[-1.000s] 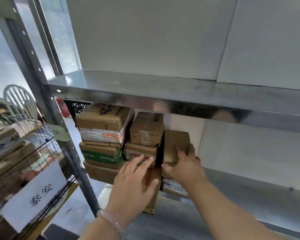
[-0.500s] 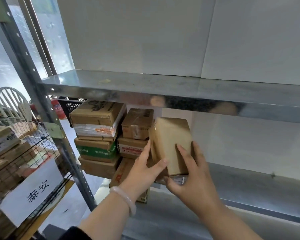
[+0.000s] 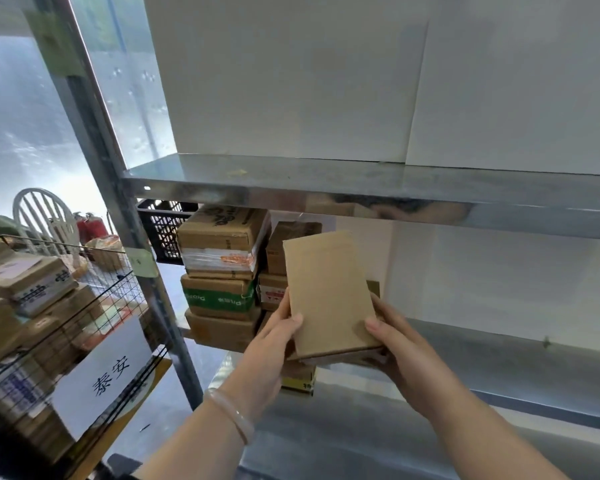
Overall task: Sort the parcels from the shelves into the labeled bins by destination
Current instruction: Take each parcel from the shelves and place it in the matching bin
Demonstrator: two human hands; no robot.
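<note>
Cardboard parcel is being held upright in front of the metal shelf — left hand and right hand gripping its lower edges. Next, likely, finding its label and choosing a bin — perhaps the wire bin labelled 泰安.

Your left wrist carries one smooth, rounded bangle, pale and milky with a faint pink tinge, slightly translucent, sitting just behind your left hand. Both your forearms show bare down to the lower edge of view. On your right hand the thumbnail is short and plain.
</note>
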